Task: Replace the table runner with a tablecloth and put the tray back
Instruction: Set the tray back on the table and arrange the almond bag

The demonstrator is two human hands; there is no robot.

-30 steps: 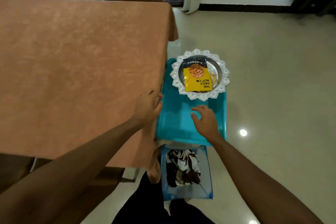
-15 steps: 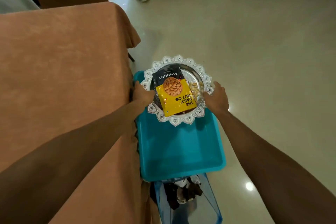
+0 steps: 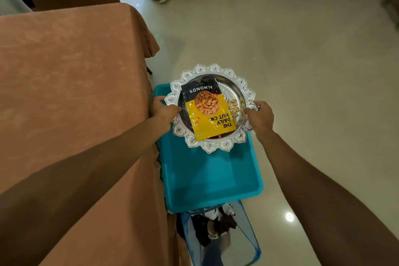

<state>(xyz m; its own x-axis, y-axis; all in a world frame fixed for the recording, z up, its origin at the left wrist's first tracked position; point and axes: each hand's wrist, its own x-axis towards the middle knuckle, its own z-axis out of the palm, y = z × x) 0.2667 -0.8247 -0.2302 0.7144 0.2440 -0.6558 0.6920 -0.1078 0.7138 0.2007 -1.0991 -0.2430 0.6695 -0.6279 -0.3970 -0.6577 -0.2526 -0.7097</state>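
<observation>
Tray [image 3: 210,146], silver, scalloped rim, over far end of teal bin [image 3: 212,177]. Left hand [image 3: 165,111] closed on rim at 9 o'clock, right hand [image 3: 260,115] at 3: balanced for lift, almond packet [image 3: 208,112] aboard. Tablecloth [image 3: 71,84] already spread at 9 o'clock.

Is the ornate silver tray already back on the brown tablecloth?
No: the ornate silver tray, held at its rim by the left hand and right hand, sits over the teal plastic bin beside the brown tablecloth.

A brown tablecloth [image 3: 71,84] is covering the table; the ornate silver tray [image 3: 210,147], carrying an almond packet [image 3: 207,112], is sitting level over a teal bin [image 3: 207,177].
</observation>
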